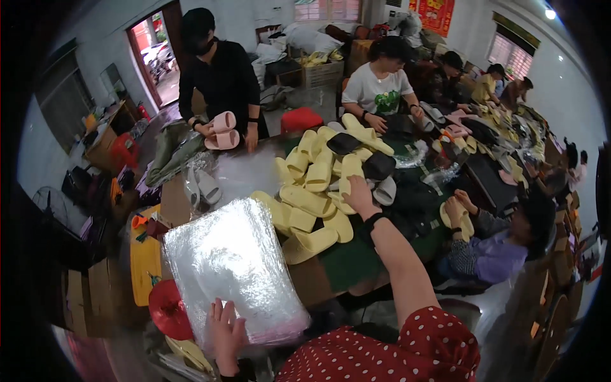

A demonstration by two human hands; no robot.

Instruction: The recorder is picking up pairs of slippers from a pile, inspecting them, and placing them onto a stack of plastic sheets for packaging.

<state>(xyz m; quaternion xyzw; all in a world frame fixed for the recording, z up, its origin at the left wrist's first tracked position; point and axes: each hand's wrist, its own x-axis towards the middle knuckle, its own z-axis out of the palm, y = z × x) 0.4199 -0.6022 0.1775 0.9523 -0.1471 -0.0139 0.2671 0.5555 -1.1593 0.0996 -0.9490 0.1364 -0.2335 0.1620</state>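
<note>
My left hand (227, 331) lies with fingers spread on the near edge of a thick stack of shiny clear plastic bags (232, 261). It holds nothing. Stretched out to the right, my right hand (361, 196) has its fingers curled over a yellow slipper (351, 167) at the near right side of a heap. Part of the grip is hidden by the back of the hand. Around it lie several more yellow slippers (307, 200), with black slippers (379, 165) and a grey slipper (385, 191) close by on the right.
Across the table, a standing person holds pink slippers (223, 130). Another person in white (382, 92) sits at the far side, and a person in purple (493, 254) handles a yellow slipper at the right. A red round stool (170, 311) stands beside the bag stack.
</note>
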